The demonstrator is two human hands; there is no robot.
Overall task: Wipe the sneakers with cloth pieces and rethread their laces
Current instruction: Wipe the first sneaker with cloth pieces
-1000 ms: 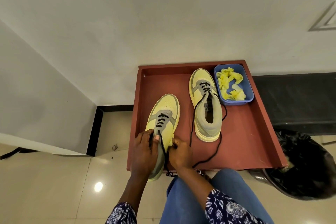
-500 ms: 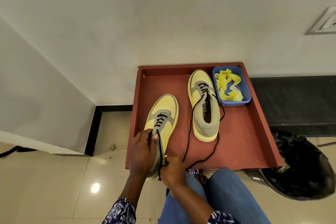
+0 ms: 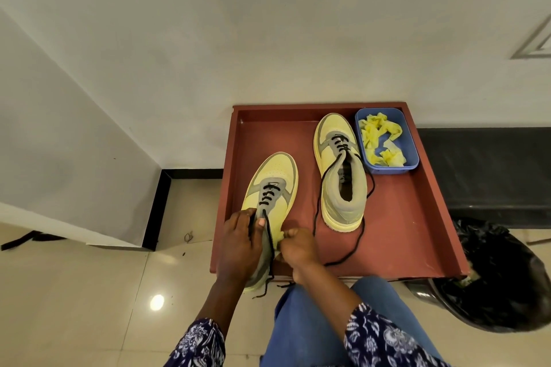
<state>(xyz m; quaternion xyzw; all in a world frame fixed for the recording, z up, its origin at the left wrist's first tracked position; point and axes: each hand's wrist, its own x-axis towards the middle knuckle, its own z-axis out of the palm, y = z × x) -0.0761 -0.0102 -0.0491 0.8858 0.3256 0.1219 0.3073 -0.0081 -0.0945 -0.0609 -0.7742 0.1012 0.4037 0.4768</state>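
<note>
Two yellow-and-grey sneakers lie on a red-brown tray [image 3: 417, 235]. The near sneaker [image 3: 272, 178] hangs over the tray's front edge, and my left hand [image 3: 240, 247] grips its grey collar from the left. Its black lace [image 3: 269, 235] runs down the tongue between my hands. My right hand [image 3: 298, 247] is closed against the sneaker's right side, pinching the lace there. The far sneaker [image 3: 341, 175] stands alone, partly laced, with its loose black lace [image 3: 354, 247] trailing across the tray. A blue tub [image 3: 410, 140] at the tray's far right holds yellow cloth pieces [image 3: 380, 140].
The tray rests on a cream tiled floor [image 3: 74, 292] against a white wall. A bin lined with a black bag [image 3: 501, 274] stands at the tray's right front corner. My blue-jeaned knee [image 3: 313, 322] is just below the tray's front edge.
My right hand has come back up from near the tray's front edge to the sneaker's right side. My left hand stays on the collar.
</note>
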